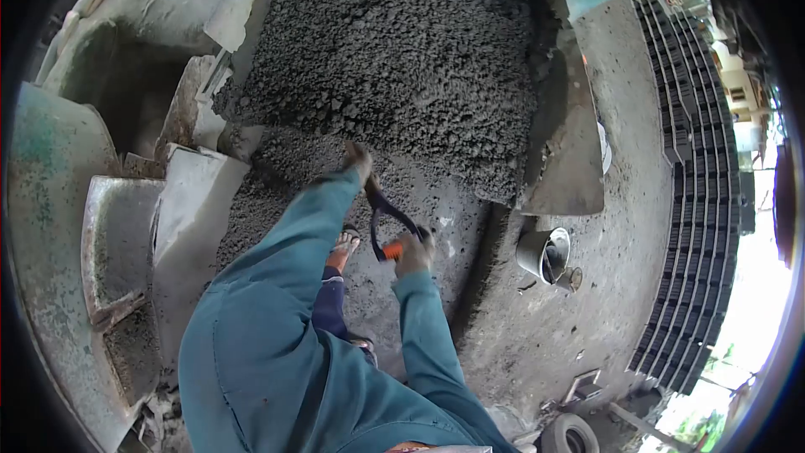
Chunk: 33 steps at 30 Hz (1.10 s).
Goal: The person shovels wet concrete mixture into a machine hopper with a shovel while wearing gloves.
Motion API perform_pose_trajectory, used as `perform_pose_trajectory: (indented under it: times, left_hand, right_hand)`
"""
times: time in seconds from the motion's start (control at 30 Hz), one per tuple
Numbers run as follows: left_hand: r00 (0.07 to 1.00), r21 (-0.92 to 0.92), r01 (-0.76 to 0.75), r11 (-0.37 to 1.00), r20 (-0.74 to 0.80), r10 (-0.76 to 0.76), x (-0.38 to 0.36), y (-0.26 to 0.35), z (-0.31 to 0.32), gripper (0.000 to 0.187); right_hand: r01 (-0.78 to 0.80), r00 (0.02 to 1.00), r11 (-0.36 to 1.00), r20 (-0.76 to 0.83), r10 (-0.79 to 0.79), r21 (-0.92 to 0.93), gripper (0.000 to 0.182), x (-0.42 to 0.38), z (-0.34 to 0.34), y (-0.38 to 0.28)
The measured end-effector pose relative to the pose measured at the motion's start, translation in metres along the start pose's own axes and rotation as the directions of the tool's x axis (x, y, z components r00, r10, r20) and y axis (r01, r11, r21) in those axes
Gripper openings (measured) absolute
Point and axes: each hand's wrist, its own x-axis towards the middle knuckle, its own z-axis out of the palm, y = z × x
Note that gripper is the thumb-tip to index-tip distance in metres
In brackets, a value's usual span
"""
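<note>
Orange-gripped handle [397, 212] spans from left hand [360, 163] to right hand [415, 253].

1 head-worn view, facing forward and down, hands near centre

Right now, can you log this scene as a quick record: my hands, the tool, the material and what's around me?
left hand: around the tool's shaft
right hand: on the orange grip
tool: black D-handle, probably a shovel; blade not discernible
material: dark, crumbly heap beyond the hands
right of heap: upright panel
right of hands: bucket on the ground
far right: long rows of dark blocks
lower right: tire
</note>
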Motion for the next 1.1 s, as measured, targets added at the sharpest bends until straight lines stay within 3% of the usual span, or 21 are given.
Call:
perform_pose_trajectory:
  times: [0.03, 0.1, 0.13, 0.17, 0.2, 0.23, 0.27, 0.33, 0.4, 0.43, 0.5, 0.57, 0.63, 0.73, 0.8, 0.83, 0.9, 0.97, 1.0, 1.07, 1.1]
  left_hand:
    - [0.999, 0.061, -0.016, 0.998, 0.032, 0.014, -0.044, -0.016, 0.005, 0.051]
    - [0.989, 0.006, -0.092, 0.996, 0.120, 0.090, 0.012, -0.106, 0.026, 0.046]
    - [0.994, -0.040, 0.091, 0.995, 0.072, -0.088, 0.008, -0.133, 0.039, 0.040]
    - [0.962, -0.052, 0.077, 0.996, 0.265, -0.060, 0.001, -0.170, 0.042, 0.030]
    - [0.985, -0.050, 0.073, 0.996, 0.161, -0.064, -0.032, -0.180, 0.050, 0.027]
    - [0.995, -0.020, -0.010, 1.000, 0.099, 0.012, 0.009, -0.234, 0.058, 0.031]
    - [0.995, 0.143, -0.083, 0.986, -0.035, 0.089, -0.029, -0.214, 0.052, 0.030]
    - [0.992, 0.136, -0.009, 0.991, -0.123, 0.026, -0.047, -0.173, 0.031, 0.029]
    - [0.952, 0.191, -0.232, 0.954, -0.155, 0.262, -0.015, -0.117, -0.005, 0.029]
    - [0.962, 0.108, -0.230, 0.967, -0.123, 0.243, 0.069, -0.099, -0.033, 0.028]
    - [0.945, 0.156, -0.262, 0.952, -0.158, 0.286, 0.073, -0.014, -0.086, 0.030]
    - [0.936, 0.191, -0.263, 0.946, -0.187, 0.298, 0.070, 0.031, -0.119, 0.031]
    - [0.926, 0.231, -0.277, 0.932, -0.194, 0.324, 0.076, 0.030, -0.131, 0.033]
    - [0.904, 0.328, -0.319, 0.889, -0.178, 0.390, 0.076, 0.000, -0.118, 0.036]
    - [0.842, 0.484, -0.369, 0.793, -0.188, 0.506, 0.080, -0.053, -0.084, 0.038]
    - [0.836, 0.595, -0.218, 0.774, -0.295, 0.463, -0.001, -0.064, -0.051, 0.042]
    - [0.894, 0.557, -0.216, 0.802, -0.218, 0.392, -0.024, -0.142, -0.015, 0.051]
    - [0.995, 0.351, -0.036, 0.936, -0.074, 0.066, -0.084, -0.168, 0.013, 0.050]
    - [0.999, 0.104, 0.029, 0.994, 0.016, -0.031, -0.095, -0.189, 0.028, 0.048]
    - [0.994, 0.004, 0.011, 1.000, 0.105, -0.012, -0.079, -0.239, 0.044, 0.043]
    - [0.995, -0.074, 0.101, 0.992, 0.010, -0.100, -0.088, -0.245, 0.051, 0.034]
  right_hand:
    - [-0.050, 0.998, 0.997, -0.047, 0.047, -0.066, 0.054, -0.009, -0.029, 0.004]
    - [-0.039, 0.976, 0.999, -0.217, 0.033, -0.023, 0.059, -0.036, -0.076, 0.008]
    - [-0.094, 0.942, 0.987, -0.310, 0.130, 0.128, 0.057, -0.057, -0.092, -0.004]
    - [-0.065, 0.945, 0.981, -0.305, 0.120, 0.185, 0.055, -0.051, -0.130, 0.018]
    - [-0.035, 0.949, 0.968, -0.295, 0.111, 0.250, 0.054, -0.048, -0.153, 0.031]
    - [-0.117, 0.935, 0.937, -0.283, 0.216, 0.328, 0.053, -0.053, -0.175, 0.052]
    - [-0.184, 0.915, 0.894, -0.261, 0.307, 0.408, 0.052, -0.052, -0.181, 0.058]
    - [-0.205, 0.915, 0.908, -0.257, 0.310, 0.365, 0.051, -0.042, -0.165, 0.047]
    - [-0.095, 0.961, 0.984, -0.244, 0.131, 0.153, 0.051, -0.014, -0.090, 0.048]
    - [-0.037, 0.991, 0.985, -0.120, 0.058, 0.171, 0.049, 0.006, -0.045, 0.047]
    - [-0.014, 0.999, 0.982, -0.029, 0.019, 0.186, 0.033, 0.021, 0.075, -0.007]
    - [-0.018, 0.903, 0.961, 0.418, -0.104, 0.278, 0.023, 0.071, 0.146, 0.002]
    - [0.054, 0.968, 0.990, 0.236, -0.084, 0.130, 0.032, 0.058, 0.193, -0.005]
    - [0.040, 0.976, 0.998, 0.211, -0.049, 0.046, 0.035, 0.050, 0.126, 0.041]
    - [-0.089, 0.993, 0.973, 0.092, 0.070, 0.214, 0.039, 0.022, 0.040, 0.060]
    - [-0.159, 0.986, 0.972, -0.029, 0.166, 0.171, 0.042, 0.003, -0.003, 0.055]
    - [-0.079, 0.974, 0.987, -0.201, 0.106, 0.137, 0.042, -0.026, -0.084, 0.055]
    - [-0.102, 0.916, 0.995, -0.388, 0.099, 0.012, 0.040, -0.033, -0.158, 0.066]
    - [-0.129, 0.887, 0.990, -0.453, 0.092, -0.051, 0.038, -0.038, -0.180, 0.063]
    - [-0.089, 0.889, 0.993, -0.455, 0.046, -0.073, 0.034, -0.075, -0.182, 0.026]
    - [-0.066, 0.888, 0.995, -0.460, 0.023, -0.077, 0.033, -0.091, -0.185, 0.015]
